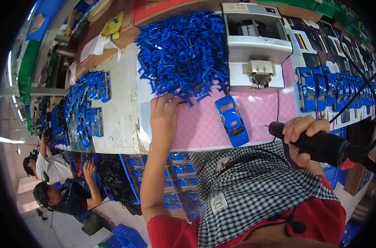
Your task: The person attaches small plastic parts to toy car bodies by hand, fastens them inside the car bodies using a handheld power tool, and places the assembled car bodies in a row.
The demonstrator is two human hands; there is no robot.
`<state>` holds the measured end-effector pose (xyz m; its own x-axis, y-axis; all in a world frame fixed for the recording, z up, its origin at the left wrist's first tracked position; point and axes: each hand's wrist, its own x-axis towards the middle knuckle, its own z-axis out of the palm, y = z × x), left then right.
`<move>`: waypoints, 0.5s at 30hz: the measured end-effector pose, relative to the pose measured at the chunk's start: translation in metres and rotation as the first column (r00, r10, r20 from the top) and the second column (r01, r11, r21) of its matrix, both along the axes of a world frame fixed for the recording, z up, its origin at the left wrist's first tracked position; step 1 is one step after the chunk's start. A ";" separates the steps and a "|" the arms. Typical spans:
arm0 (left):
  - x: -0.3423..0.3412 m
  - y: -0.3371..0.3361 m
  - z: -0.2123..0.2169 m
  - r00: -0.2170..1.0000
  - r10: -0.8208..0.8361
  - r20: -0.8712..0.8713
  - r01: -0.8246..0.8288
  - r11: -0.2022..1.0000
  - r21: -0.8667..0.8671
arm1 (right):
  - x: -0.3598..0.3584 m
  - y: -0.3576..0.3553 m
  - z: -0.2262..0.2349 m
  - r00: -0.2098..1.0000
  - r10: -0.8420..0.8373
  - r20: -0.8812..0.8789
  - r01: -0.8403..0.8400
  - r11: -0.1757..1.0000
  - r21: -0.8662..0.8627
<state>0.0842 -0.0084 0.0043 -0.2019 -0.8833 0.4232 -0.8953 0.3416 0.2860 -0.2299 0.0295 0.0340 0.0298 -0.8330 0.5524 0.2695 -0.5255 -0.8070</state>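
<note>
A pale worktable [119, 109] runs across the scene, with a pink mat [196, 134] on it, and a silver and black machine [258, 46] stands at the table's far side. Left of the machine, right up beside it, spreads a big heap of small blue parts [184, 51]. Right of the machine, a row of blue toy cars [337, 89] stands closely packed side by side. Nearer the person than the machine, and to its right, a black power screwdriver [310, 142] is held up, its thin tip pointing left. One single blue toy car [232, 122] lies on the mat on the machine's near side, apart from the screwdriver tip. The right hand [300, 134] is wrapped around the screwdriver. The left hand [165, 108], left of the machine at the heap's near edge, has its fingers close together by a small dark piece [182, 102]; I cannot tell whether they grip it.
</note>
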 end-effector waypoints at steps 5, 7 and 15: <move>-0.055 -0.004 0.022 0.856 0.083 -0.510 0.087 0.949 0.302 | -0.012 0.002 0.004 0.984 0.155 0.083 -0.159 0.987 0.038; -0.065 -0.011 0.017 0.865 0.037 -0.500 0.121 0.952 0.280 | -0.005 0.003 0.009 0.999 0.032 0.016 -0.033 0.994 0.103; -0.083 -0.021 0.018 0.933 -0.025 -0.359 0.174 0.904 0.390 | -0.025 0.001 -0.007 0.973 0.190 0.132 -0.185 0.982 -0.044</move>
